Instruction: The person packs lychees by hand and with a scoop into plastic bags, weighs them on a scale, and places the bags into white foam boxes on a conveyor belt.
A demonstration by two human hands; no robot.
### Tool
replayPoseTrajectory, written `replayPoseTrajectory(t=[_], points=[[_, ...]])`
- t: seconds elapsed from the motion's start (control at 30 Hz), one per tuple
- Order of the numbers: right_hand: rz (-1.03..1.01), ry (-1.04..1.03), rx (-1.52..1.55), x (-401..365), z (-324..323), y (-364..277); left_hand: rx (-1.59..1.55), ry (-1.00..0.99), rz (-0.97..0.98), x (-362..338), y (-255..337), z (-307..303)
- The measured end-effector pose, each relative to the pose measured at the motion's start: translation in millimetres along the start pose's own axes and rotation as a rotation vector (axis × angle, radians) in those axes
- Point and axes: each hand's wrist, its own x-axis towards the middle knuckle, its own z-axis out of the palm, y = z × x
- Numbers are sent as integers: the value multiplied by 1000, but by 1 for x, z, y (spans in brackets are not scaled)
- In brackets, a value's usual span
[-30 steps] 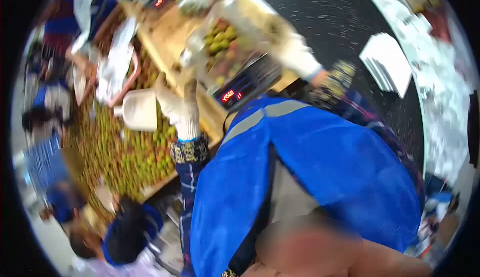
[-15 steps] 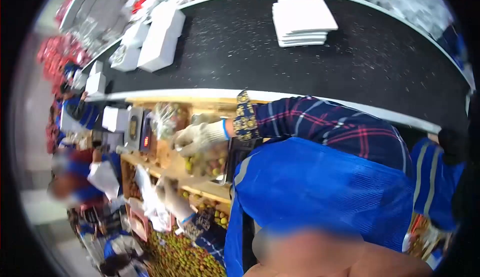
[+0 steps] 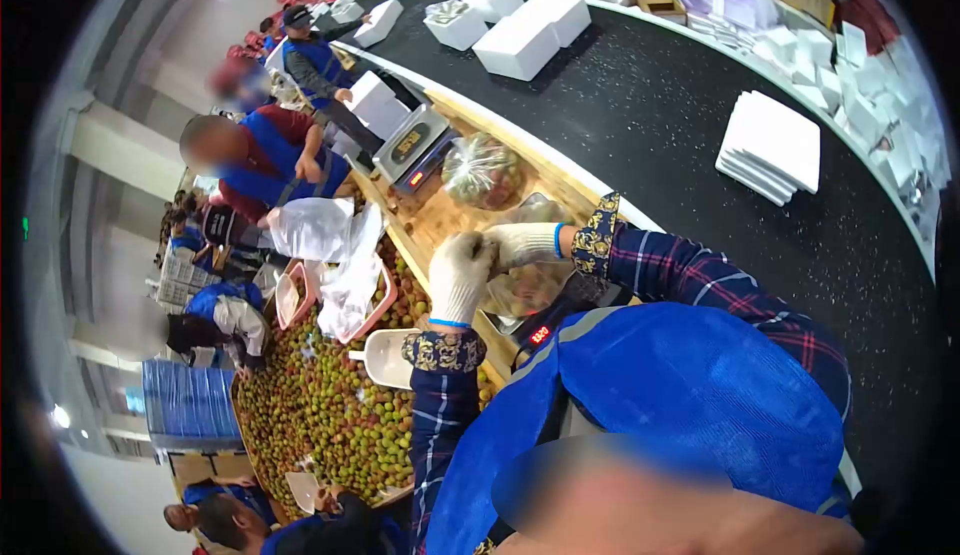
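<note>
My left hand, in a white knit glove, is closed and meets my right hand above a clear bag of fruit. Fingers bent, my gloved right hand is pressed against the left one; a small dark spot shows between the fingertips, too small to name. The bag lies on a scale with a red display. Beyond it, a knotted clear bag of fruit stands on the wooden bench, beside a second scale.
A white scoop lies over the big bin of green and red fruit. Pink baskets hold white bags. White foam boxes and stacked lids rest on the black belt. Several co-workers stand around the bin.
The view has turned and swung toward the bin. My left hand has moved from beside the white bags up to my right hand, and both now meet over the bag of fruit.
</note>
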Motion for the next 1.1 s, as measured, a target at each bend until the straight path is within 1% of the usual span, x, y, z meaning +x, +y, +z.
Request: replayPoseTrajectory(t=[0.03,0.07,0.1,0.17,0.2,0.23,0.27,0.3,0.33,0.37,0.43,0.47,0.5,0.57,0.6,0.63,0.7,0.73,0.77,0.83,0.9,1.03,1.1], points=[[-8,14,75,1,1,-1,-56,15,-8,0,-1,2],[66,4,251,-1,3,0,-91,-14,-35,-1,-4,1],[65,-6,245,-10,1,-17,-93,-2,-40,-4,-6,2],[305,86,658,-29,-9,-54,-362,180,-230,-9,-9,3],[238,44,563,-22,-6,-28,-287,122,-386,-11,-15,-2],[235,34,559,-23,-8,-28,-286,133,-391,-13,-33,8],[299,70,695,-25,-8,-31,-585,50,-358,-16,-60,28],[371,107,832,-29,-7,-33,-886,-34,-320,-20,-59,29],[348,81,894,-32,-10,-34,-1010,-31,-372,-26,-55,32],[362,67,893,-29,-11,-19,-1019,-20,-386,-27,-54,32],[261,-2,931,-15,-6,-23,-1033,-35,-388,-27,-51,28],[316,-27,582,-24,-7,-23,-1007,-20,-370,-28,-49,28],[321,-38,580,-23,-7,-23,-1012,-10,-377,-27,-52,28],[292,-47,492,-25,-9,-22,-813,-97,-401,-27,-59,26],[417,-48,640,-31,-17,-41,-720,-80,-403,-28,-63,30],[421,-53,638,-32,-20,-50,-724,-76,-406,-28,-64,30],[522,-90,738,-31,-23,-59,-720,-97,-395,-30,-65,32],[525,-91,735,-27,-20,-40,-723,-95,-396,-31,-65,32],[419,-96,717,-20,-14,-2,-695,-89,-385,-30,-65,33],[316,-99,696,-17,-12,-4,-671,-85,-373,-30,-63,35],[322,-76,367,-17,-10,-11,-637,33,-371,-30,-60,39],[331,-115,313,-17,-13,-9,-698,79,-320,-29,-68,48],[374,-67,467,-20,-15,-9,-662,51,-302,-28,-77,52]])
